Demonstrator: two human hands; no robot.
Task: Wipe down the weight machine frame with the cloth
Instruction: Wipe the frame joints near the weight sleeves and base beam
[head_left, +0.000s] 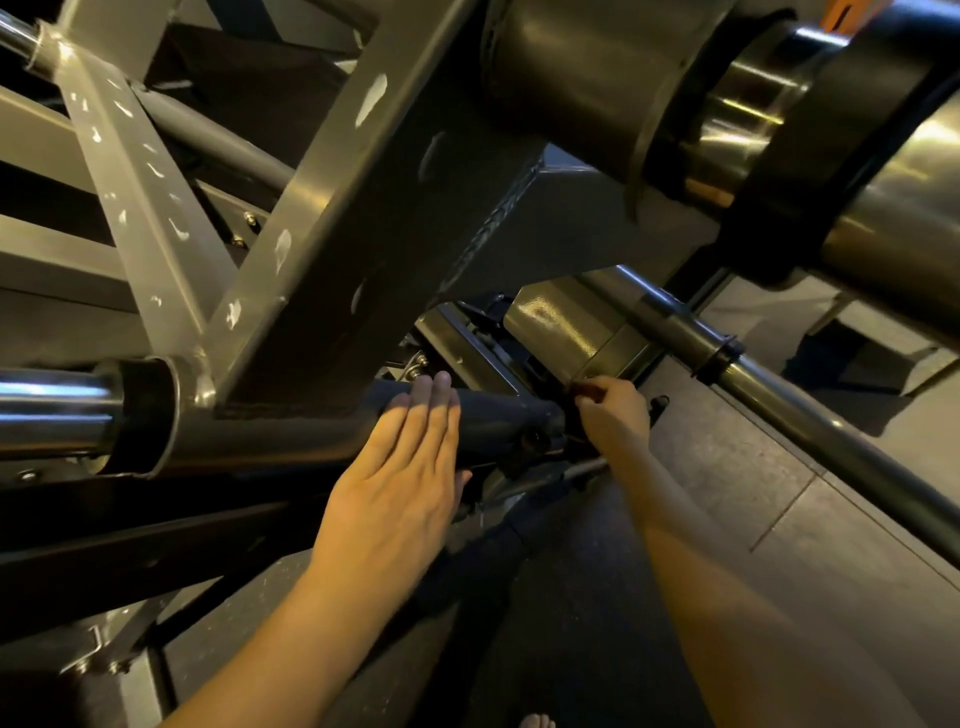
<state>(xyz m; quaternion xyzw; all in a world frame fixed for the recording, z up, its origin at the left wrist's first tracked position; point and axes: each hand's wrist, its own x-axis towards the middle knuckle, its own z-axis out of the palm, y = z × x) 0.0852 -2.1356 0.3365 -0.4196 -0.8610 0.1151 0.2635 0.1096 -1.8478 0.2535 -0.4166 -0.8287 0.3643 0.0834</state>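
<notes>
The weight machine frame (332, 208) fills the view as grey painted beams with chipped paint. My left hand (405, 483) lies flat with straight fingers on a dark horizontal tube (498, 421) under the big diagonal beam. My right hand (613, 415) is further in, at the lower edge of a glossy grey tube (556, 327). Its fingers curl and pinch a small dark fold that looks like the cloth (575, 400). Most of the cloth is hidden by the hand and by shadow.
A chrome bar (52, 410) enters a collar at the left. A long steel bar (779, 395) runs diagonally past my right hand. A thick chrome sleeve (893, 218) hangs overhead at the right. Dark rubber floor tiles (727, 467) lie below, and toes (537, 721) show at the bottom edge.
</notes>
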